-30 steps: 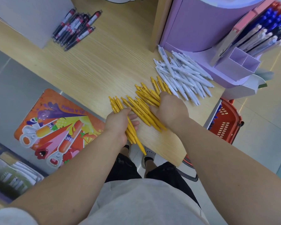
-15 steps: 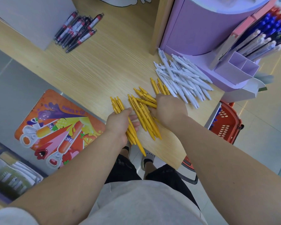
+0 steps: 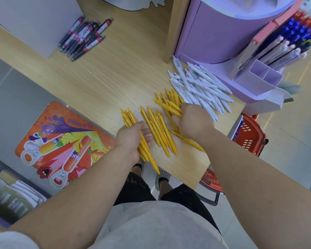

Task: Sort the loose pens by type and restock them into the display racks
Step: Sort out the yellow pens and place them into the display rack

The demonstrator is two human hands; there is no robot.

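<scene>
Yellow pens (image 3: 158,130) lie in a loose row on the wooden shelf (image 3: 101,79) near its front edge. My left hand (image 3: 131,139) grips a bundle of yellow pens (image 3: 128,117) at the row's left end. My right hand (image 3: 194,121) is curled over another clump of yellow pens (image 3: 169,103) at the right end. A pile of white pens (image 3: 199,87) lies just beyond my right hand. Black-and-red pens (image 3: 84,36) lie in a heap at the back left. The lilac display rack (image 3: 258,76) at the right holds white, blue and red pens upright.
A white box (image 3: 34,20) stands at the back left by the black-and-red pens. A wooden upright (image 3: 176,27) and a purple round stand (image 3: 219,33) close off the back right. Below the shelf are an orange poster (image 3: 61,141) and a red basket (image 3: 250,133).
My right hand has drawn its clump of yellow pens away to the right, opening a gap from the middle pens. My left hand keeps its bundle in the same place.
</scene>
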